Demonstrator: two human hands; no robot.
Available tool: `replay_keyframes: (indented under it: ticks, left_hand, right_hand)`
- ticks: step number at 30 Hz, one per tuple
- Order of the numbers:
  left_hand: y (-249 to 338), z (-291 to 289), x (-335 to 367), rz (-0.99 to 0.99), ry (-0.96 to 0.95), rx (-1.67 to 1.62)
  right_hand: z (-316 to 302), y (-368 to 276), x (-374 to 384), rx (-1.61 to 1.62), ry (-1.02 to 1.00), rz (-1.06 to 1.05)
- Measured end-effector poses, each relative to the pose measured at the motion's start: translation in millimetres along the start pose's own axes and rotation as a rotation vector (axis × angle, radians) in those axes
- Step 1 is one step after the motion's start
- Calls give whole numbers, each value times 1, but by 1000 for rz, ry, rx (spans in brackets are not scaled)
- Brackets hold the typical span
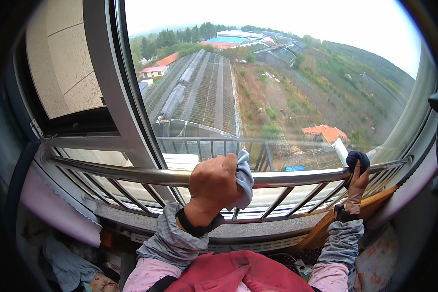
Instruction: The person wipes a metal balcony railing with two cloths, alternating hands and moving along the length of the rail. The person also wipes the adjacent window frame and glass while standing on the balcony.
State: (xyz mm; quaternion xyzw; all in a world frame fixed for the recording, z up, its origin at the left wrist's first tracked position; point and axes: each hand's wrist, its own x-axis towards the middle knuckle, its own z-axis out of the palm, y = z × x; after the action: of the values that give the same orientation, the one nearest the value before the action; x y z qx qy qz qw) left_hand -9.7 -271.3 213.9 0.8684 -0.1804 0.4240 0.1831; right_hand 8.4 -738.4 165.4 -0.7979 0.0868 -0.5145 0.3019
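Note:
A shiny metal handrail (297,179) runs across the window at waist height. My left hand (213,181) is closed in a fist over it near the middle, wrapped round a light blue-grey cloth (245,182) that hangs down past the rail. Farther right, my right hand (359,177) grips a bunched dark navy cloth (357,159) against the rail near its right end. Both wrists wear dark bands below grey checked sleeves. Where each cloth meets the metal is partly hidden by my fingers.
Thin metal bars (287,200) slope below the rail to a grey stone sill (272,225). A large glass pane lies beyond, with a thick window frame post (119,82) at left. Lilac curtains (58,209) hang at both sides. A wooden board (326,226) leans at right.

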Motion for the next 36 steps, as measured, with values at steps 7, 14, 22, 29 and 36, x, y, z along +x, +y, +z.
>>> replay_keyframes:
  ticks: [7, 14, 22, 29, 36]
  left_hand:
    - [3, 0, 2, 9, 27, -31]
    - [0, -1, 2, 67, 86, -106]
    - [-1, 1, 0, 54, 78, -73]
    - [0, 2, -2, 55, 79, 55]
    - [-5, 0, -8, 62, 100, 99]
  right_hand:
    - [66, -152, -94, -87, -11, -595]
    - [74, -255, -113, 124, -246, -647]
    - [73, -238, -105, 145, -215, -675]
    - [48, -170, -73, 145, -186, -681]
    - [6, 6, -17, -11, 40, -429]
